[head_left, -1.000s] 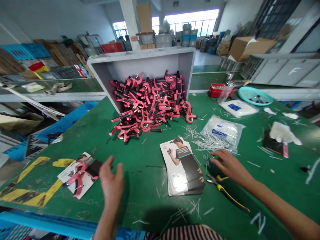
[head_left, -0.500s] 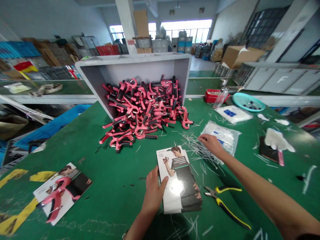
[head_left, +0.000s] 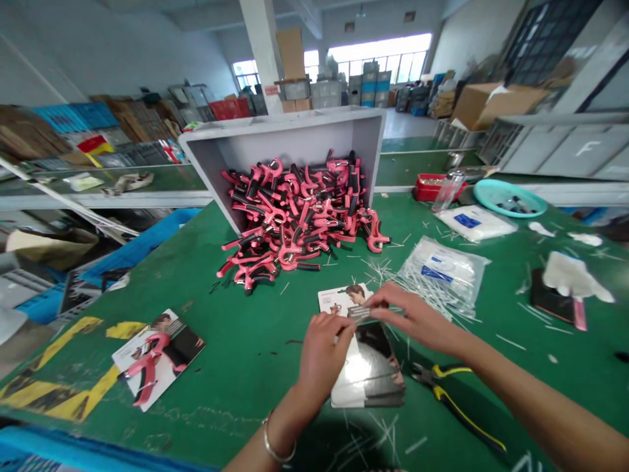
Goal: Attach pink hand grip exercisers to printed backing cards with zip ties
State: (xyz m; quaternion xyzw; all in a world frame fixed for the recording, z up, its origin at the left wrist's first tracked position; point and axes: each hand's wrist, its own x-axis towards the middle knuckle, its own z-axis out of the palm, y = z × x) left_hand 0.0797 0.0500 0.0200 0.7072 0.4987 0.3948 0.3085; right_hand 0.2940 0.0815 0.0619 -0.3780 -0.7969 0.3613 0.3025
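Note:
A stack of printed cardboard cards (head_left: 366,383) lies on the green table in front of me. My left hand (head_left: 325,347) is over its left side, fingers curled and thumb pressed in; what they pinch is hidden. Over the stack's upper right, my right hand (head_left: 413,318) has its fingertips drawn together close to the left fingers. Any thin thing in that pinch is too small to make out. Loose white cable ties (head_left: 432,292) are strewn just beyond the right hand. Yellow-and-black cutting pliers (head_left: 445,393) lie below the right forearm.
A grey crate (head_left: 295,121) on its side spills pink-and-black hand grip trainers (head_left: 304,216). One trainer on a card (head_left: 158,360) lies at the left. Bagged cable ties (head_left: 445,269), a turquoise plate (head_left: 511,198), a red box (head_left: 430,188) and a white glove (head_left: 572,275) are at the right.
My right hand has come from the cable tie pile to the card stack. My left hand has shifted from the stack's edge onto it, fingers now curled. The view has turned slightly left.

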